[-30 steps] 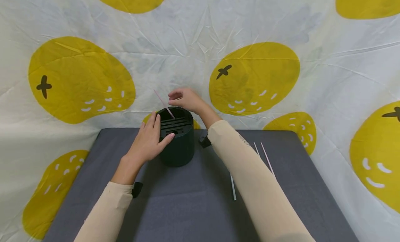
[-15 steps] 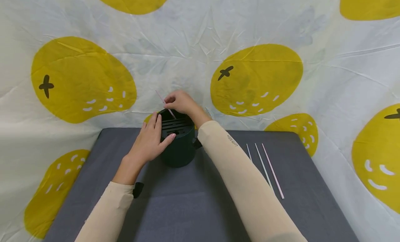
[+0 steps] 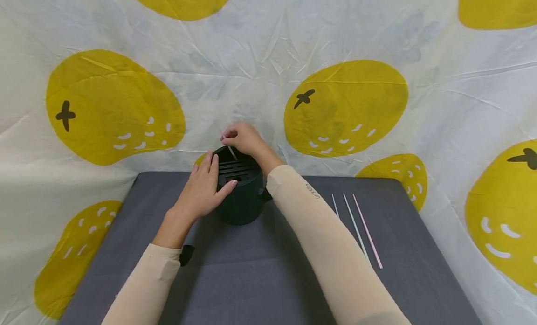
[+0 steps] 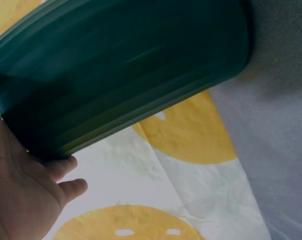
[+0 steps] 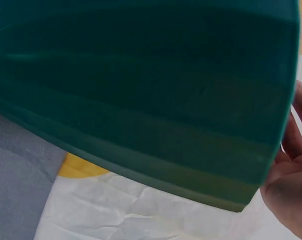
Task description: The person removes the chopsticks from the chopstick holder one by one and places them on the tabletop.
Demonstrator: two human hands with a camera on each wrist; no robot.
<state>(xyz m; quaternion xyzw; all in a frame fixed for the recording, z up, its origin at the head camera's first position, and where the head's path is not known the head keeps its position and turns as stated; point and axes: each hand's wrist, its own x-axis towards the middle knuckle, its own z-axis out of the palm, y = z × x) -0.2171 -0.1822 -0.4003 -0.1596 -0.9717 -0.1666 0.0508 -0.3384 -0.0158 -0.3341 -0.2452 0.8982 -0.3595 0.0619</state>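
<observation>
A dark green round holder point(image 3: 239, 208) with a slotted top point(image 3: 235, 169) stands near the table's back edge. My left hand point(image 3: 199, 190) rests on its left side, fingers straight along the rim and thumb over the front edge. In the left wrist view, fingertips point(image 4: 73, 187) show beside the holder's wall. My right hand point(image 3: 243, 137), above the back rim, pinches a slim pink chopstick point(image 3: 232, 152) near its upper end. The chopstick leans into the holder's open back section, its lower end hidden. The right wrist view shows mostly the holder's ribbed wall point(image 5: 140, 100).
Three more chopsticks lie on the grey table point(image 3: 260, 278) at the right: a pink one point(image 3: 368, 231), a pale one point(image 3: 355, 224) and another pale one point(image 3: 335, 205) partly behind my right sleeve. A white cloth with yellow fruit prints point(image 3: 251, 45) hangs behind the table.
My right hand has come leftward from beside the pink chopstick and now pinches it. Less of the chopstick shows above my fingers than half a second ago. My left hand has stayed on the holder.
</observation>
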